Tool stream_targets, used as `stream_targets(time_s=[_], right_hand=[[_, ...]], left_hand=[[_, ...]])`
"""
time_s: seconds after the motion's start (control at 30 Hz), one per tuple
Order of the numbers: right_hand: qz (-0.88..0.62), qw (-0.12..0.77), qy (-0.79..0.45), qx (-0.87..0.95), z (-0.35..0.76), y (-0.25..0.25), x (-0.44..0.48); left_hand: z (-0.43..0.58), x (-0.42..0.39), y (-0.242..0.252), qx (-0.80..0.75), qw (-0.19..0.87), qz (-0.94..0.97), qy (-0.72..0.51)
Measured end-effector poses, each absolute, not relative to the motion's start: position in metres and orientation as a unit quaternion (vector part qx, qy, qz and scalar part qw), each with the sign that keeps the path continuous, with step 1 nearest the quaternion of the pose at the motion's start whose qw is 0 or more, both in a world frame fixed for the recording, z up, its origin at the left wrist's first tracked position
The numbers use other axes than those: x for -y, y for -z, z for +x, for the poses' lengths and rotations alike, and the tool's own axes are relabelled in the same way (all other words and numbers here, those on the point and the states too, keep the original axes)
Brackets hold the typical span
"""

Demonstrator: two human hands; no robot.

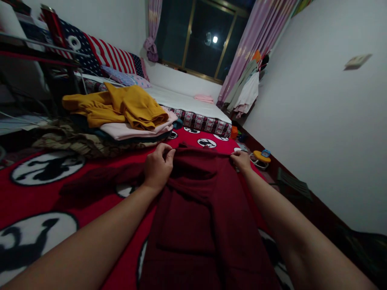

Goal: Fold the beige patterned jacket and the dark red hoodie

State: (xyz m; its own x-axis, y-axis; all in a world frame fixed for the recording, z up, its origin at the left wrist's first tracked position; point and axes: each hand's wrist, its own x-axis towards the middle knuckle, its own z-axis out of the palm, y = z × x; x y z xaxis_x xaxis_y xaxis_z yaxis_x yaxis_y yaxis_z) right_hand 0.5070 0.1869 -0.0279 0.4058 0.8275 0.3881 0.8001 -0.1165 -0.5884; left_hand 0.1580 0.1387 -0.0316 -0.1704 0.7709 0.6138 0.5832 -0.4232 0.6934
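A dark red garment [193, 225] lies spread over a red blanket [102, 213] with black and white round prints. My left hand [159, 166] pinches its far edge on the left, fingers closed on the cloth. At the right end of that edge, my right hand [241, 160] grips the fabric between thumb and fingers. The edge is stretched between both hands. One sleeve-like part of the garment reaches out to the left, passing behind my left wrist.
Folded clothes, a mustard garment [121, 106] over a pink one [136, 129], are piled at back left. Behind stands a bed with a white sheet [178, 98]. A metal rack [36, 56] is at left; a yellow stool [261, 156] stands right, beside the wall.
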Motion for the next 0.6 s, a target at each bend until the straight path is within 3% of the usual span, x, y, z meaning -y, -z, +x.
stream_targets(time_s=[0.17,0.3,0.4,0.6], right_hand=[[-0.784,0.345,0.05,0.514,0.5,0.043,-0.185],[-0.799,0.332,0.078,0.495,0.496,0.047,-0.187],[-0.802,0.306,0.063,0.509,0.494,0.048,-0.19],[-0.76,0.264,-0.009,0.594,0.494,0.041,-0.169]], left_hand=[[0.145,-0.145,0.027,-0.583,0.066,0.67,-0.456],[0.157,-0.128,0.019,-0.436,0.001,0.779,-0.45],[0.167,-0.121,0.026,-0.333,0.036,0.88,-0.336],[0.166,-0.132,0.051,-0.42,0.05,0.887,-0.185]])
